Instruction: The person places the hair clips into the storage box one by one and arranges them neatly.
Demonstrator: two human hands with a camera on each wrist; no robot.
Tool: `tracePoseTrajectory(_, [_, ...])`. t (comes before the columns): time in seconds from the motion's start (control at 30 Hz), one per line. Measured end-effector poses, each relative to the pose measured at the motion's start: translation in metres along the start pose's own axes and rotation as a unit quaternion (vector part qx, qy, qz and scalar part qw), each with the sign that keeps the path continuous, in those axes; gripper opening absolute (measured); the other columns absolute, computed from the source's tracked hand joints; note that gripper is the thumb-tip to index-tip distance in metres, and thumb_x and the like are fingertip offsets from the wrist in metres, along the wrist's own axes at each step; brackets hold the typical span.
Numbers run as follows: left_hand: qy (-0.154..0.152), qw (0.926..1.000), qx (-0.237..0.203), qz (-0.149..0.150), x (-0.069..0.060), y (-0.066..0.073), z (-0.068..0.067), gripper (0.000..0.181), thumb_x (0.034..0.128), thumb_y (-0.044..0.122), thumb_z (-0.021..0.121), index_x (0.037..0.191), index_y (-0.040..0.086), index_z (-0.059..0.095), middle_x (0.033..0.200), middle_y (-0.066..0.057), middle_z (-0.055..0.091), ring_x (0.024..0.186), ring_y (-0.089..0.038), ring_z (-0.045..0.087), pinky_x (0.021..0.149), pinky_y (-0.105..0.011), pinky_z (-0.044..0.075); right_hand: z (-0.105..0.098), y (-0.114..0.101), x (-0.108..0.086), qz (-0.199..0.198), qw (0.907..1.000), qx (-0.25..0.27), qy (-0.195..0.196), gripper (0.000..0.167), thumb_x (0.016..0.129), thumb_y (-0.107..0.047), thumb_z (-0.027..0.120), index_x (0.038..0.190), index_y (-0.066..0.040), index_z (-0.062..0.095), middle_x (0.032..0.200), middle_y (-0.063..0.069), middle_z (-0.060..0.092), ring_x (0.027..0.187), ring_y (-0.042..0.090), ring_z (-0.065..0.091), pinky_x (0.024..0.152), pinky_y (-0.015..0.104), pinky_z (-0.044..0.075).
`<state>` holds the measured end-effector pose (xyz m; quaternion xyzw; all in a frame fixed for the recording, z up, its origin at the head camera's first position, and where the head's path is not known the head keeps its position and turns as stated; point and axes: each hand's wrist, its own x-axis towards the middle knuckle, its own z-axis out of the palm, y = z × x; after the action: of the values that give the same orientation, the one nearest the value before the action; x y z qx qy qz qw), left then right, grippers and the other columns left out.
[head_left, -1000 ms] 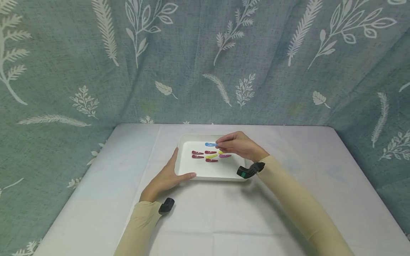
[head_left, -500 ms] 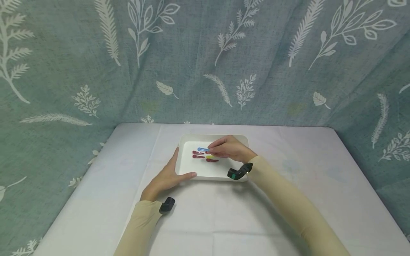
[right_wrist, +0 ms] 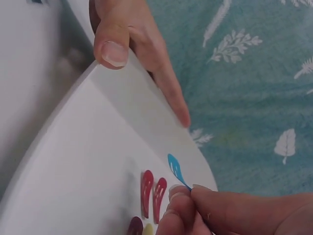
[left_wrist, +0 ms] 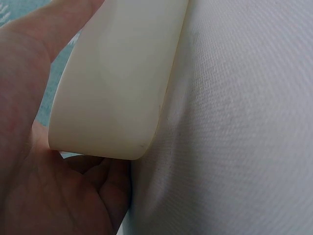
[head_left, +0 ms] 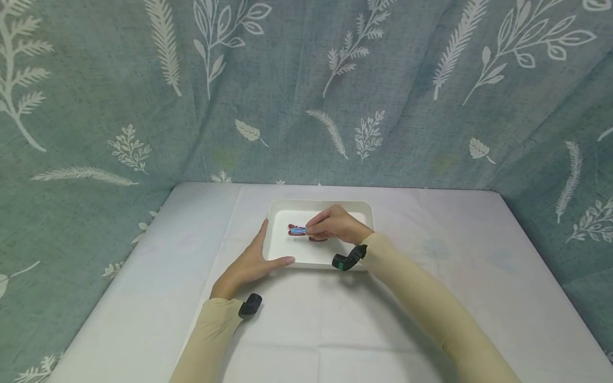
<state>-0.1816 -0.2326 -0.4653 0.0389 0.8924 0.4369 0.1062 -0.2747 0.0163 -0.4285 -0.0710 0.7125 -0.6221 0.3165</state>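
Observation:
A shallow white tray (head_left: pixel 287 252) stands on the table. My left hand (head_left: pixel 248 265) holds its near left corner, thumb on the front rim and fingers along the left side. With thumb and fingertips my right hand (head_left: pixel 337 223) pinches one end of a blue snap hair clip (right_wrist: pixel 174 167) above the tray. Below it, two red hair clips (right_wrist: pixel 146 191) lie side by side on the tray floor. Another dark red hair clip (right_wrist: pixel 135 226) and a bit of a yellow hair clip (right_wrist: pixel 148 229) show at the lower edge of the right wrist view. My right hand hides the other clips.
A white cloth (head_left: pixel 282 330) covers the table around the tray. Patterned blue-green fabric (head_left: pixel 297 138) hangs behind the table and along its sides. A black device (head_left: pixel 250 306) is strapped to my left wrist, another black device (head_left: pixel 348 259) to my right.
My right hand has carried the blue hair clip leftward and toward me, from the tray's far middle to over the left red clips. My left hand stays at its corner.

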Motion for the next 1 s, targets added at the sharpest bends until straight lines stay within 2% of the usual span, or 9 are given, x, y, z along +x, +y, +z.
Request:
tracePoseTrajectory(0.3, [-0.001, 1.0000, 0.009, 0.001, 0.000, 0.002, -0.001, 0.132, 0.0816, 0.059, 0.082, 0.167, 0.024, -0.012, 0.176, -0.007, 0.006, 0.160, -0.034, 0.020, 0.126, -0.062, 0.024, 0.006, 0.001, 0.002, 0.003, 0.9989, -0.045, 0.016, 0.025, 0.090, -0.001, 0.076, 0.113, 0.008, 0.075, 0.094, 0.011, 0.081, 0.078, 0.013, 0.074, 0.079, 0.029, 0.063])
tracePoseTrajectory(0.6, [0.000, 0.9999, -0.001, 0.011, 0.000, 0.002, -0.001, 0.131, 0.0804, 0.058, 0.083, 0.167, 0.027, -0.010, 0.176, -0.005, 0.012, 0.157, -0.031, 0.029, 0.125, -0.062, 0.028, 0.010, 0.004, 0.005, -0.008, 0.9977, -0.061, 0.027, 0.019, 0.088, 0.002, 0.077, 0.105, 0.010, 0.077, 0.089, 0.013, 0.080, 0.073, 0.012, 0.073, 0.074, 0.027, 0.063])
tracePoseTrajectory(1.0, [0.001, 0.9999, -0.002, 0.012, -0.001, 0.002, -0.001, 0.131, 0.0800, 0.058, 0.084, 0.167, 0.027, -0.010, 0.175, -0.006, 0.013, 0.155, -0.031, 0.031, 0.124, -0.062, 0.028, 0.014, 0.005, 0.007, -0.006, 0.9904, -0.128, 0.053, 0.012, 0.086, -0.003, 0.081, 0.097, 0.003, 0.080, 0.084, 0.010, 0.079, 0.070, 0.012, 0.073, 0.069, 0.023, 0.061])
